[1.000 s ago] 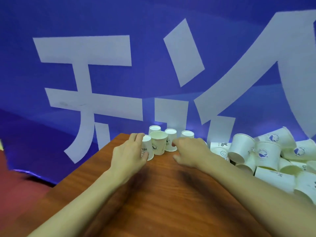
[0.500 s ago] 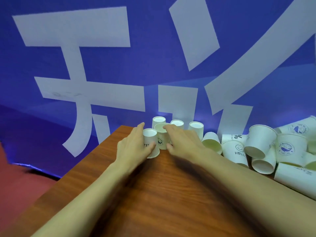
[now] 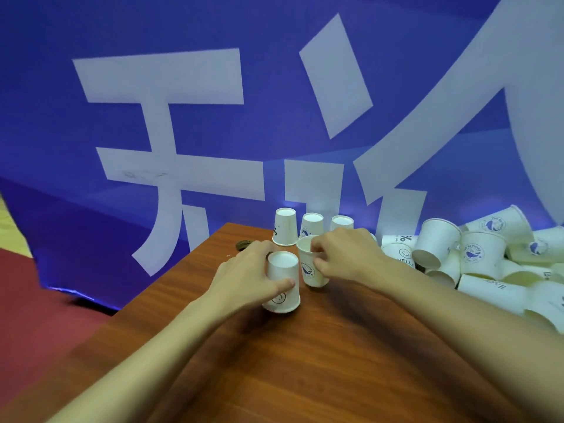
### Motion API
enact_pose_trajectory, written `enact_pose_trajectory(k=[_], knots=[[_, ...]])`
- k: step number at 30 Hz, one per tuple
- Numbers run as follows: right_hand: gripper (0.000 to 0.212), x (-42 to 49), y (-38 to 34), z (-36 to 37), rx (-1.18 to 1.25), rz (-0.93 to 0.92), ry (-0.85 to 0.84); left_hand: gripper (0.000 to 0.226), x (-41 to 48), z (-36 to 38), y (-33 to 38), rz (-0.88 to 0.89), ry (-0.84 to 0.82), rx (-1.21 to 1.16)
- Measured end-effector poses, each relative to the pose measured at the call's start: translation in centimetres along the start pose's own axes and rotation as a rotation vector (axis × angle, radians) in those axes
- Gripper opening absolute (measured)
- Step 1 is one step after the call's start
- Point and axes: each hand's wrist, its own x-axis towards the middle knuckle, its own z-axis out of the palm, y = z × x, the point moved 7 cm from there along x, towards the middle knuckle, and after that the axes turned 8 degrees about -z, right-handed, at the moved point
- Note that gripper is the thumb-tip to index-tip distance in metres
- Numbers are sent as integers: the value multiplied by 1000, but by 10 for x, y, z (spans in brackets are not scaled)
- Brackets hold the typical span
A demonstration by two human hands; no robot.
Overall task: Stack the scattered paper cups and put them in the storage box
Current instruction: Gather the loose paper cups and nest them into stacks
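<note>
Left side: left hand, fingers curled round an upside-down white paper cup standing on the brown wooden tabletop. Just right of it: right hand, fingers pinching the rim of an upright blue-printed white paper cup. Behind both: row of three inverted white cups. Far right: heap of tumbled white paper cups against the blue banner.

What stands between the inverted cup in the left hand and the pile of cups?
Head view: an upright cup, held by the right hand, close beside the inverted cup.
</note>
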Motion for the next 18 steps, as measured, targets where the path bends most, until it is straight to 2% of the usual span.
enact_pose_trajectory(k=[6,10,12,14,16,18], knots=[[16,-74,9,-26,-30,171,-147,56,-56,4,48,183,-5,13],[21,-123,18,-29,-7,214,-272,69,-91,21,76,300,-27,88],[19,-141,21,-34,-5,217,-278,69,-104,22,83,269,-15,-9],[17,-154,22,-39,12,215,-281,59,-105,19,86,193,39,-126],[17,-164,23,-44,30,216,-289,48,-98,22,88,155,20,-55],[18,-172,25,-48,32,221,-305,68,-88,36,90,130,-104,90]])
